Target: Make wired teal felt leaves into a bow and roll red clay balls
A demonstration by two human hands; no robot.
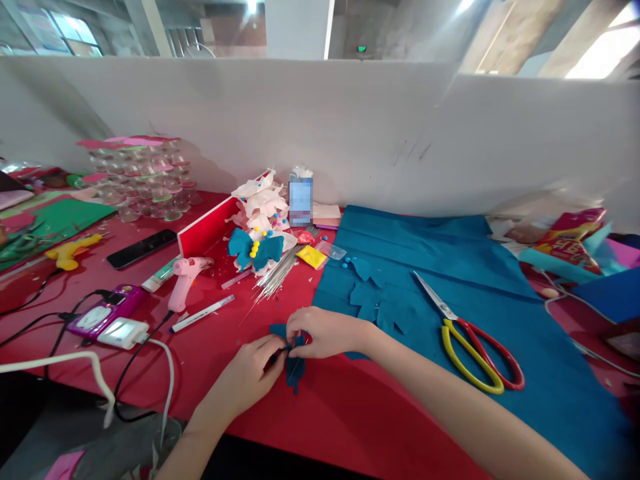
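Both of my hands meet over a small teal felt piece on the red table. My left hand pinches its left side with closed fingers. My right hand curls over its top, fingers pressed on the felt. A large teal felt sheet lies just to the right, with cut-out teal shapes on its near left corner. Red and yellow handled scissors rest on that sheet, right of my right forearm.
A pink glue gun, a white pen, a bundle of thin wires and a finished teal bow with beads lie ahead. Left are a purple device, a black phone and cables. A white partition closes the back.
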